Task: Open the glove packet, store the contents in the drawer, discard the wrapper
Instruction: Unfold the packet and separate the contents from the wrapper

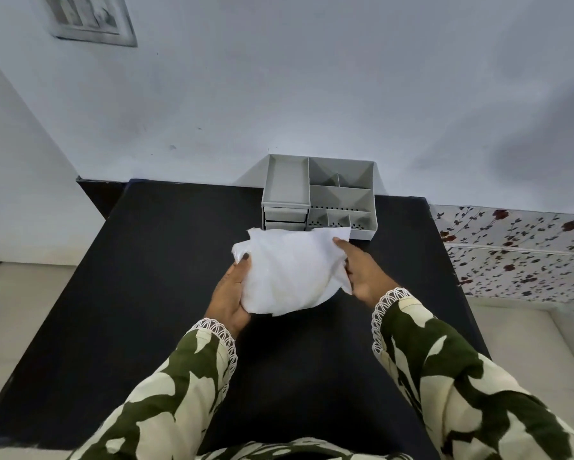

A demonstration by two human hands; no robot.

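A white, crinkled glove packet (pixel 289 270) is held above the middle of the black table (pixel 146 293). My left hand (pixel 232 293) grips its left edge, thumb on top. My right hand (pixel 362 270) holds its right edge, fingers wrapped around the side. Behind the packet, against the wall, stands a grey desk organiser (pixel 319 194) with several open compartments on top and two small drawers (pixel 285 219) at its lower left, both shut. The packet hides part of the organiser's front.
A white wall rises behind the table. A flowered cloth (pixel 518 250) covers a surface to the right. Pale floor shows on the left, and a framed panel (pixel 90 18) hangs high on the wall.
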